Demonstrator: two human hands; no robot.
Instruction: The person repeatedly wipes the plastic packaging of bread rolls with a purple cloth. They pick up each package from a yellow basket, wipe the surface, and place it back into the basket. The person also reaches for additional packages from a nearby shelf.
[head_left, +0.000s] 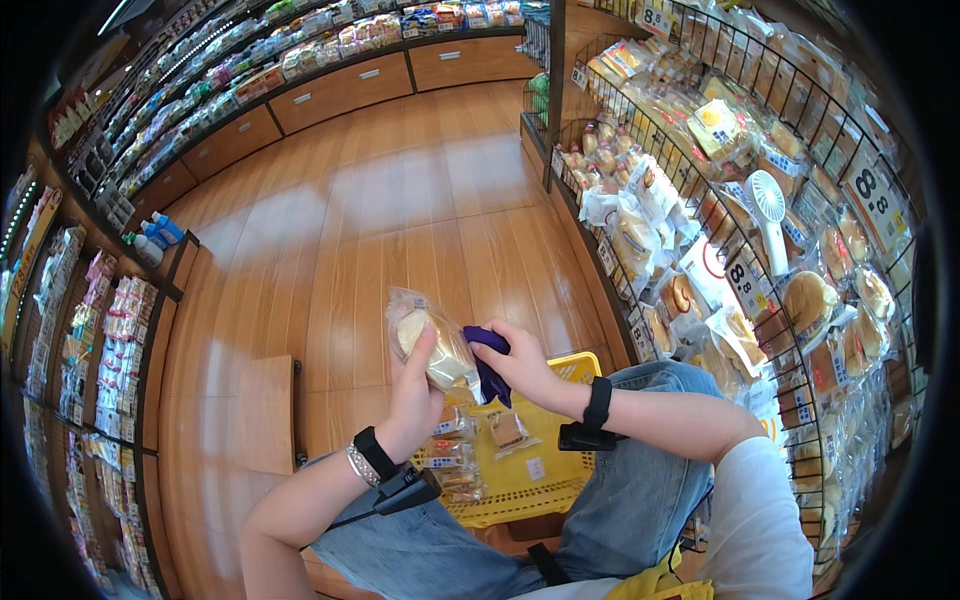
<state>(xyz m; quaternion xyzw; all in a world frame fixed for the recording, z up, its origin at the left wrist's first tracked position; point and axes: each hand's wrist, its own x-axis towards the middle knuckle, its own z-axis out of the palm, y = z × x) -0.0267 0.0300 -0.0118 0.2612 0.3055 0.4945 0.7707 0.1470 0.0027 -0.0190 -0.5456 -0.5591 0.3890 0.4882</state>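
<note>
My left hand (415, 401) grips a clear-wrapped bread (442, 352), its thumb lying across the wrapper. Beside it, my right hand (517, 360) holds a dark purple cloth (491, 367) against the right side of the package. Below both hands, between my knees, sits a yellow plastic basket (525, 495). Several wrapped breads (454, 454) are stacked along its left side, and one wrapped bread (510, 431) lies apart near its middle. A small white label (535, 469) is on the basket floor.
At right, wire racks (705, 180) hold many packaged breads, with a white handheld fan (769, 210) on top. A low wooden platform (270, 412) with casters stands at left. Shelves of packaged goods (127, 352) line the left side. Wooden drawers (337, 82) run along the back.
</note>
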